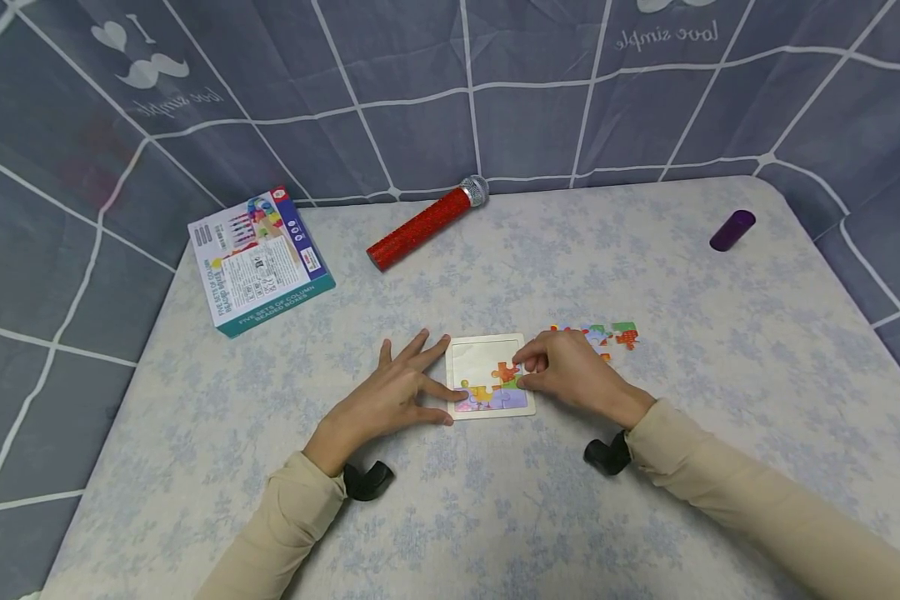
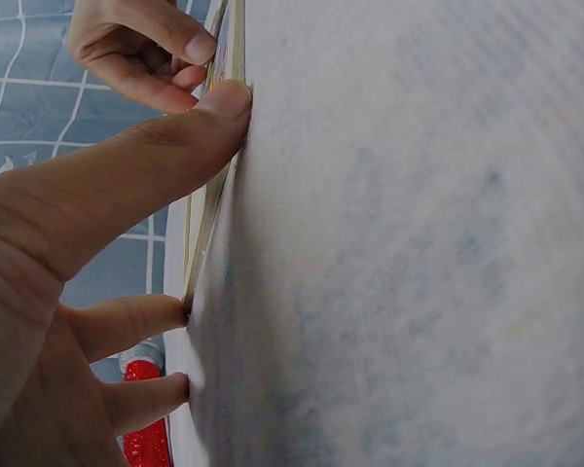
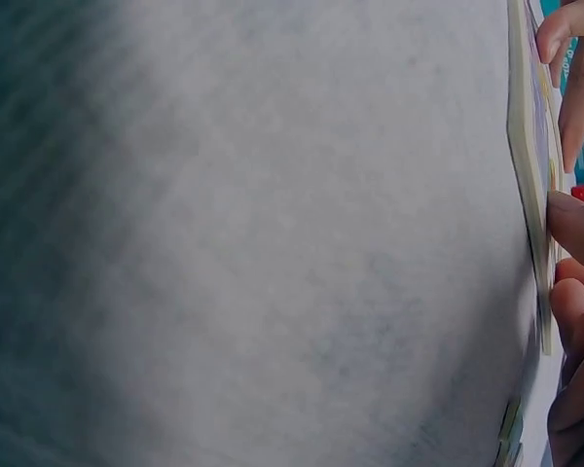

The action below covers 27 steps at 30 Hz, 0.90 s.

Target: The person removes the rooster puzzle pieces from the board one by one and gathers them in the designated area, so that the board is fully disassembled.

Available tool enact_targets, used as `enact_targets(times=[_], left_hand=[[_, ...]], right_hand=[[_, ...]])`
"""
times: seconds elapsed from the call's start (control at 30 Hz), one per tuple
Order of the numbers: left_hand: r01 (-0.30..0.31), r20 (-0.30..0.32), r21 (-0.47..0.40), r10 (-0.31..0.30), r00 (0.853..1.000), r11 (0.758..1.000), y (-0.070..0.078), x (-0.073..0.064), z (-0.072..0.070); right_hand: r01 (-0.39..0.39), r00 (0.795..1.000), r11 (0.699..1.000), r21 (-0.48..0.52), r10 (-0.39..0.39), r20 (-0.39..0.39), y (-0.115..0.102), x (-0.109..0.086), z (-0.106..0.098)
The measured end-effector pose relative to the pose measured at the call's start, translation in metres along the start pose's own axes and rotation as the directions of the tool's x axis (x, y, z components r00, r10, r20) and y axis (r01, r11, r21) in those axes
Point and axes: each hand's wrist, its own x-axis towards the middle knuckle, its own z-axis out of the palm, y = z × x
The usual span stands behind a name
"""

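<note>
A small square jigsaw puzzle tray (image 1: 484, 340) with a pale frame lies on the table. Purple, yellow and green pieces (image 1: 487, 399) fill its lower part. My left hand (image 1: 386, 400) spreads its fingers at the tray's left side, one fingertip on the lower-left pieces and the thumb at the frame's corner. From the right, my right hand (image 1: 573, 375) reaches over the tray edge with curled fingers. Its thumb and forefinger pinch at an orange puzzle piece (image 1: 505, 372), partly covering it. Loose puzzle pieces (image 1: 625, 333) lie beyond the right hand, some hidden behind it.
A bead-set box (image 1: 262, 258) lies at the back left. Near the rear edge is a red glittery microphone (image 1: 423, 227); a dark purple cylinder (image 1: 732, 230) lies at the back right. A grey checked curtain (image 1: 412, 142) hangs behind the patterned tabletop (image 1: 450, 517).
</note>
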Motion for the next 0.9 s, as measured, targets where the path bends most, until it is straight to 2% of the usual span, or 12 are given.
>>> enact_targets(times=[0.43, 0.9], left_hand=[[0.013, 0.005, -0.006, -0.013, 1.0, 1.0, 0.001, 0.0, 0.0], [0.017, 0.005, -0.006, -0.017, 1.0, 1.0, 0.002, 0.0, -0.001]], right_hand=[[-0.041, 0.999, 0.996, 0.083, 0.042, -0.005, -0.001, 0.0, -0.001], [-0.213, 0.977, 0.947, 0.24, 0.203, 0.066, 0.006, -0.002, -0.013]])
